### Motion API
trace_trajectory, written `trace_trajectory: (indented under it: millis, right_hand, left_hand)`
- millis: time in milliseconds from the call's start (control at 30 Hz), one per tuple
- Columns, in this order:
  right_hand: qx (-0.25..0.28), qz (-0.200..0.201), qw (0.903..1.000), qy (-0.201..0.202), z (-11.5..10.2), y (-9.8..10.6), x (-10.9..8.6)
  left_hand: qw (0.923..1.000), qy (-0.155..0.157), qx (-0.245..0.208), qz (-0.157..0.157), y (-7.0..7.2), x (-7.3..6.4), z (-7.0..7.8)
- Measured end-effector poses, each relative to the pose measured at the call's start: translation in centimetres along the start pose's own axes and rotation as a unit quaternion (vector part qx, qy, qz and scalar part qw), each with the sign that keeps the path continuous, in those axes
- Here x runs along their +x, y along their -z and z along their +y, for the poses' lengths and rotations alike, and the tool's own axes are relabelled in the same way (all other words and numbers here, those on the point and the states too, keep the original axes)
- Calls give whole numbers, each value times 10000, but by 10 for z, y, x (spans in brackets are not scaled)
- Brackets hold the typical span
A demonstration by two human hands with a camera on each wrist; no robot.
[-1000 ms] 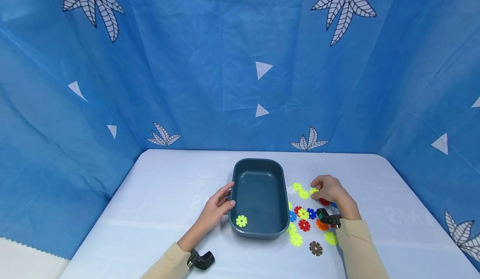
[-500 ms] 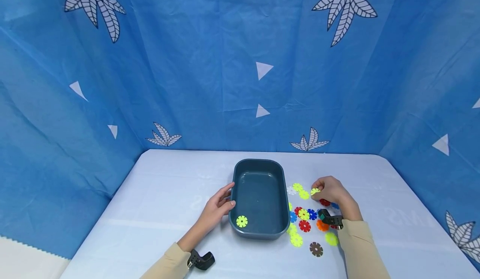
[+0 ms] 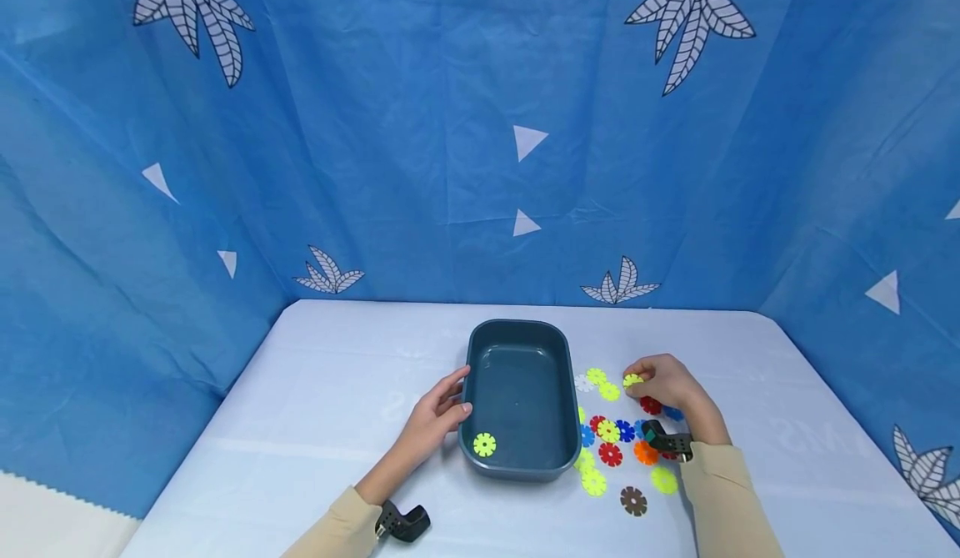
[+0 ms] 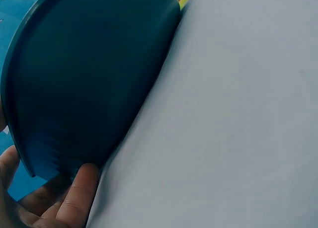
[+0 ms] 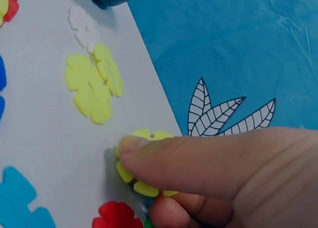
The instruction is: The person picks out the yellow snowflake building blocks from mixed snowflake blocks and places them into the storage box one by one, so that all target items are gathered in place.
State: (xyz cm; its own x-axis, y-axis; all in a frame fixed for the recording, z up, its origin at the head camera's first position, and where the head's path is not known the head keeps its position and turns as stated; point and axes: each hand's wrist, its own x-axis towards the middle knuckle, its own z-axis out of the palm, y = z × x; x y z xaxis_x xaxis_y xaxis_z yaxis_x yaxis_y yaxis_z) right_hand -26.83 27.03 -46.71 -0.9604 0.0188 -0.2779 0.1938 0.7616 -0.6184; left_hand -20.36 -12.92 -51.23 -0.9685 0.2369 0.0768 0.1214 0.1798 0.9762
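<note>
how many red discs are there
4: one red disc beside the right hand, one partly under a yellow disc, one left and one right of the orange disc. Others may be hidden.

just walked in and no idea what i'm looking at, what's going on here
A person's right grip is pinching a yellow disc by its edge, out to the right of a dark tub. Their left grip rests against the tub's left side. One other yellow disc lies inside the tub, in its near left corner. More discs in several colours lie on the table to the tub's right, some overlapping.
</note>
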Motion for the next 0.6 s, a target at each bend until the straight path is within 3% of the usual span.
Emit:
trace_trajectory:
  millis: [600]
  right_hand:
    - [208,-59,9997,110,1,1,0]
  left_hand:
    - [10000,22,14,-15,0,-1,0]
